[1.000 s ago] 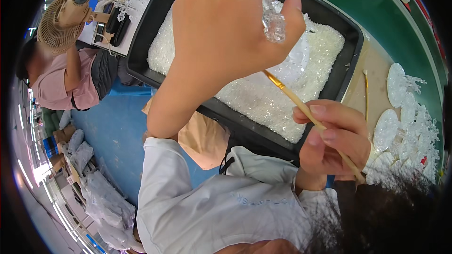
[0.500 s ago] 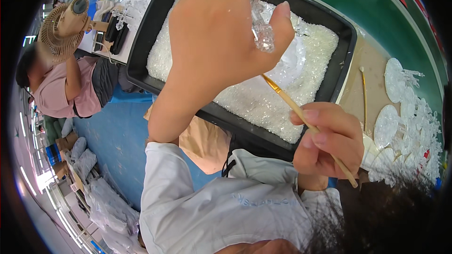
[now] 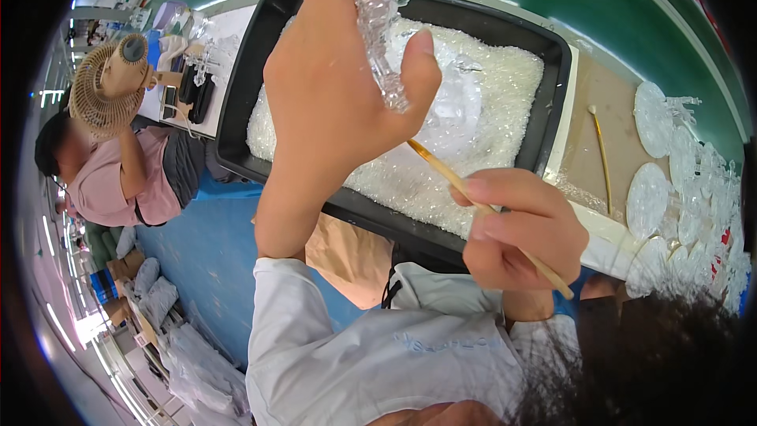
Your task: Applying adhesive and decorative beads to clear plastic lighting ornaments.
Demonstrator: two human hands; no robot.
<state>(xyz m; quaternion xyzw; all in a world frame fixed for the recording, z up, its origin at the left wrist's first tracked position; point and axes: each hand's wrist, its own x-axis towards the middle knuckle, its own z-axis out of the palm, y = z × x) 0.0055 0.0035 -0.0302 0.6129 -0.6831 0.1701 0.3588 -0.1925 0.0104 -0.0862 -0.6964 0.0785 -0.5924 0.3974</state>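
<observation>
My left hand (image 3: 335, 87) is closed round a clear plastic figurine (image 3: 381, 39), held above a black tray (image 3: 558, 87); its fingers are mostly hidden behind the hand's back. White glittery flakes (image 3: 512, 102) fill the tray. Among them, partly behind my left thumb, lies a pale round piece (image 3: 453, 114). My right hand (image 3: 524, 229) pinches a thin wooden paintbrush (image 3: 453, 177) with a gold ferrule. The brush tip points up and left, close under the left hand; whether it touches the figurine is hidden.
Several clear figurines on round bases (image 3: 650, 201) crowd the bench at right. A second brush (image 3: 602, 158) lies on the brown board (image 3: 579, 142). At left are a beige fan (image 3: 110, 87) and a person in a pink shirt (image 3: 130, 177). A paper bag (image 3: 347, 256) sits below the tray.
The view has shifted, so the tray's far edge now shows more fully. Both hands appear a little further left in the picture, still holding the figurine and the paintbrush.
</observation>
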